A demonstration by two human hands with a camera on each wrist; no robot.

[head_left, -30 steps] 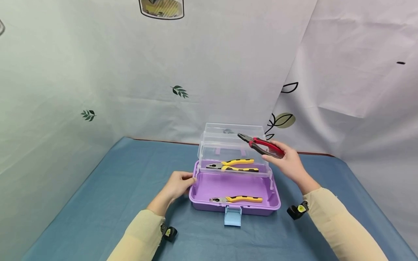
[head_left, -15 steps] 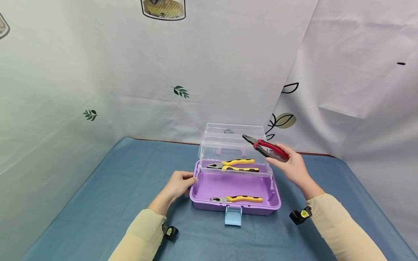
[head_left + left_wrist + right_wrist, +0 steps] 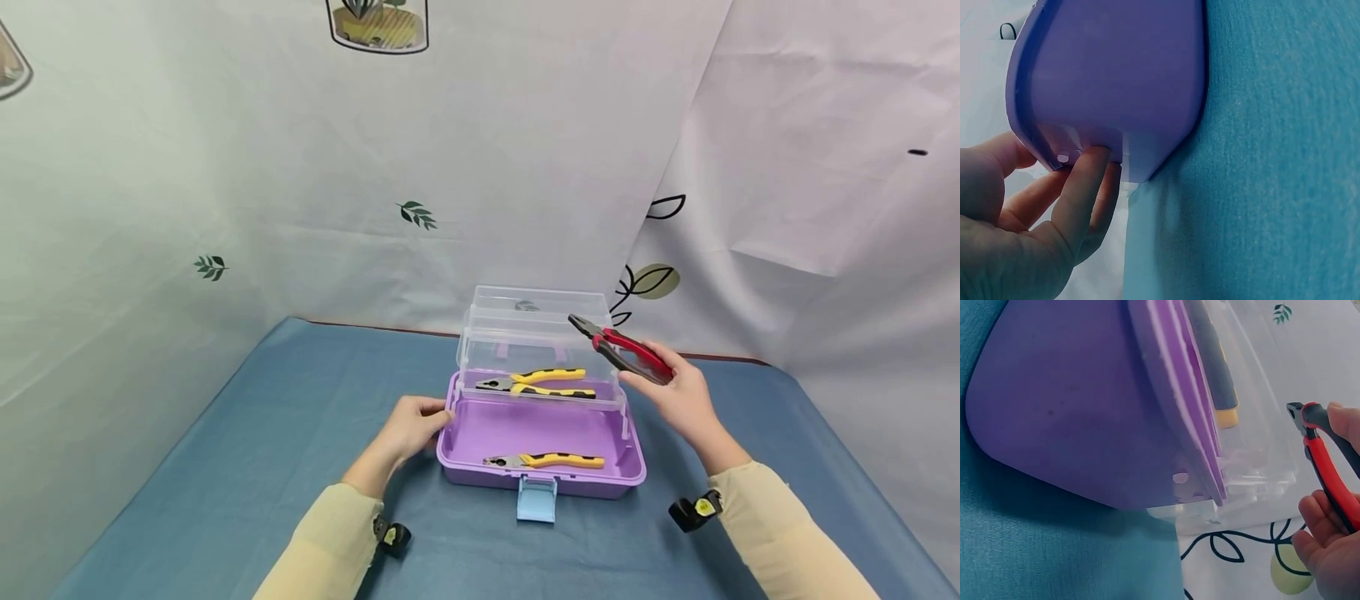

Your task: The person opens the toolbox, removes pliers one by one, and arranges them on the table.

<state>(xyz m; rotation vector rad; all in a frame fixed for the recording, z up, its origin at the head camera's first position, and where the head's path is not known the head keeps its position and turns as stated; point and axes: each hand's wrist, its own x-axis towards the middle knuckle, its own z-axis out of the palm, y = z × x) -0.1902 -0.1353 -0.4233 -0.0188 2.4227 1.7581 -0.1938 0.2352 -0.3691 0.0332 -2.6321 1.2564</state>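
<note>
A purple toolbox (image 3: 540, 427) with a clear lid (image 3: 542, 300) tipped back stands on the table. My left hand (image 3: 411, 427) pinches its left rim, thumb on the inside; the left wrist view shows my fingers (image 3: 1082, 197) against the outer wall. In my right hand (image 3: 682, 398) are red-and-black pliers (image 3: 637, 357), held by the handles above the box's right rear, with the nose pointing up and left. Yellow-and-black pliers (image 3: 553, 390) lie in the clear upper tray. Another yellow-handled pair (image 3: 558, 460) lies along the front of the purple bottom.
A light blue latch (image 3: 536, 500) hangs down from the toolbox's front. Blue cloth (image 3: 315, 367) covers the table. Behind it hangs a pale backdrop (image 3: 525, 167) with leaf prints, close to the lid.
My right hand has moved right and slightly down with the red-and-black pliers, drawing away from the lid. My left hand stays on the toolbox rim.
</note>
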